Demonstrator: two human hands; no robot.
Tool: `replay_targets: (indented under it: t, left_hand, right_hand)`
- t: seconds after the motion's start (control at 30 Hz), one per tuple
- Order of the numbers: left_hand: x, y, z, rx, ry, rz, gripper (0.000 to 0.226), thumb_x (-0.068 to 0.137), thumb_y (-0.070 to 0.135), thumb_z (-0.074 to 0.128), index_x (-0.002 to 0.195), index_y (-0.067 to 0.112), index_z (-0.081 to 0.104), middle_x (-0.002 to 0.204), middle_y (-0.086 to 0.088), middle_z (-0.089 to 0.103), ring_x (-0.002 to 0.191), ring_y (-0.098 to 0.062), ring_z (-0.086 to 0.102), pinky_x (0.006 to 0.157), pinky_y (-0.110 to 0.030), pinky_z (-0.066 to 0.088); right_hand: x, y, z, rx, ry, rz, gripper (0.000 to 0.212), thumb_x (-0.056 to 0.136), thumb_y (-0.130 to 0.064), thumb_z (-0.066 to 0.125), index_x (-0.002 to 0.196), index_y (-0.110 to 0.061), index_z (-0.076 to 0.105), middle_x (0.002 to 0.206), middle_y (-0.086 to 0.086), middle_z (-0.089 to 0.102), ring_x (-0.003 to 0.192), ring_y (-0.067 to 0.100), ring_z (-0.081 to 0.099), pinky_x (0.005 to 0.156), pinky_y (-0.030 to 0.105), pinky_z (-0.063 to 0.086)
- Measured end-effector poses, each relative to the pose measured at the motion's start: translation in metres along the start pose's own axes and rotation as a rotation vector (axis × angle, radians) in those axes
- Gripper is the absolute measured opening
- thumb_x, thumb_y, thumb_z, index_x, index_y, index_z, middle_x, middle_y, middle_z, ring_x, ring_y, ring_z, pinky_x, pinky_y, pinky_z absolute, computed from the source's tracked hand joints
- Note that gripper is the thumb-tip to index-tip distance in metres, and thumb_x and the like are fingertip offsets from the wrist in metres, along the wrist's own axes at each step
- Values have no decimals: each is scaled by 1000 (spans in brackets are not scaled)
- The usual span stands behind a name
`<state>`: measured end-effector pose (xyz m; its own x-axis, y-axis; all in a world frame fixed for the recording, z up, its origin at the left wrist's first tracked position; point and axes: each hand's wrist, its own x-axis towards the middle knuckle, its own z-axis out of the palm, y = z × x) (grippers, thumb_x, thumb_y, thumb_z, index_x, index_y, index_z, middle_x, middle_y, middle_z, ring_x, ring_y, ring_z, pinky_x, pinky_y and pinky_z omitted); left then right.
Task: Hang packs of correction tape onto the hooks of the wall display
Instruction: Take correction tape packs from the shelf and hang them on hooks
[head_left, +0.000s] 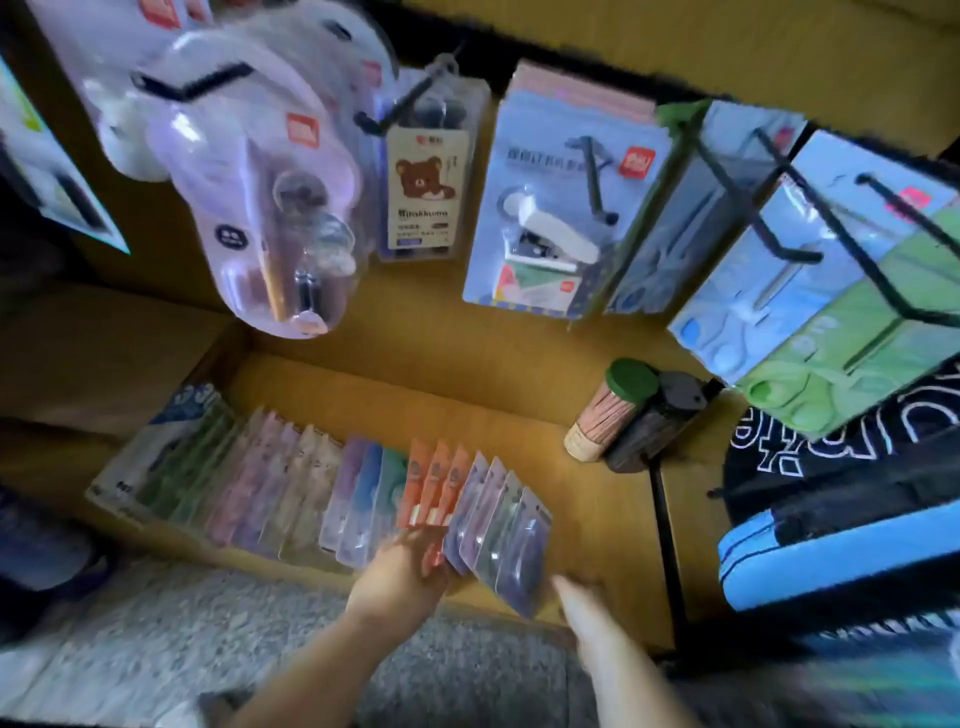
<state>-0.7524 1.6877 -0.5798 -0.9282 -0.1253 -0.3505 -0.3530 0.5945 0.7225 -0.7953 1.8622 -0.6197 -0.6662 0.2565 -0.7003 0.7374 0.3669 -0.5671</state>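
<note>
Left hand (402, 564) was at the orange packs in the row of correction tape packs (363, 483); blur hid whether it gripped. Right hand (569, 590) was just beside the purple end packs, its state unreadable. The packs stood in a cardboard box (363, 387) below the hooks (208, 85). Judged: pick-up step. Next move calls for pinching one pack free and raising it.

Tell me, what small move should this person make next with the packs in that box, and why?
Probably close the left hand on the few bluish-purple plastic blister packs at the right end of the row in the brown cardboard box and lift them out. Its fingers touch there, the blurred right hand is beside them, and black wire hooks hang above.
</note>
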Motion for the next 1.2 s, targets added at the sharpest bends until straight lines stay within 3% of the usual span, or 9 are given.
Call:
replay_targets:
  t: [0.23,0.4,0.57,0.63,0.77,0.87,0.97,1.1,1.2]
  left_hand:
    - [40,-11,33,49,-127,3,55,89,27,50,139,21,30,151,1,24,139,-17,27,107,-23,28]
    - [54,-11,46,79,-137,-68,61,87,30,49,141,20,24,150,1,27,138,-19,26,111,-26,25]
    - [55,-11,54,45,-48,-93,62,81,28,53,137,22,28,142,1,38,133,-21,30,107,-27,28]
    - [56,-11,53,53,-36,-88,73,80,33,53,143,21,16,149,1,27,138,-23,23,110,-30,25]
    - [63,-6,50,134,-124,-56,91,85,41,51,144,18,-15,156,0,-9,145,-22,-3,116,-32,9]
    - [74,-1,46,35,-205,-145,97,82,40,58,145,18,-12,154,-9,7,141,-25,18,112,-35,24]
    - [86,2,45,148,-279,-163,101,78,47,60,145,17,-9,152,-11,16,136,-26,30,110,-37,31]
    - [96,5,46,180,-297,-190,95,76,51,61,143,11,8,147,-11,30,133,-26,36,109,-36,33]
    - [97,7,48,174,-274,-199,88,76,48,63,139,9,15,133,-8,49,120,-25,51,95,-33,43]
  right_hand:
    - [50,-14,17,3,-96,-5,48,91,-29,52,130,-3,43,131,15,54,119,30,53,79,32,46]
    - [65,-15,30,115,-112,58,50,90,-22,55,131,4,42,137,22,47,124,35,48,102,45,40]
    - [76,-16,36,101,-96,-38,59,87,-25,59,135,0,35,137,19,47,125,34,47,103,43,39]
    - [78,-13,35,130,-125,-43,65,85,-30,61,138,-5,33,140,16,44,128,33,44,102,42,37]
    - [82,-12,32,205,-217,-74,49,86,-22,59,130,-5,45,136,16,50,125,31,46,86,34,37]
    - [84,-13,31,217,-286,-54,42,89,-21,55,127,-5,49,130,15,54,123,31,48,87,36,39]
    - [86,-11,32,282,-309,-53,38,90,-18,53,124,-2,51,124,17,58,119,33,53,94,42,42]
    - [90,-6,35,288,-283,-78,32,89,-18,54,118,-3,55,121,19,59,113,35,55,80,38,46]
    - [90,-6,35,330,-291,-99,19,90,-13,53,105,-5,60,102,14,63,94,29,59,73,34,46]
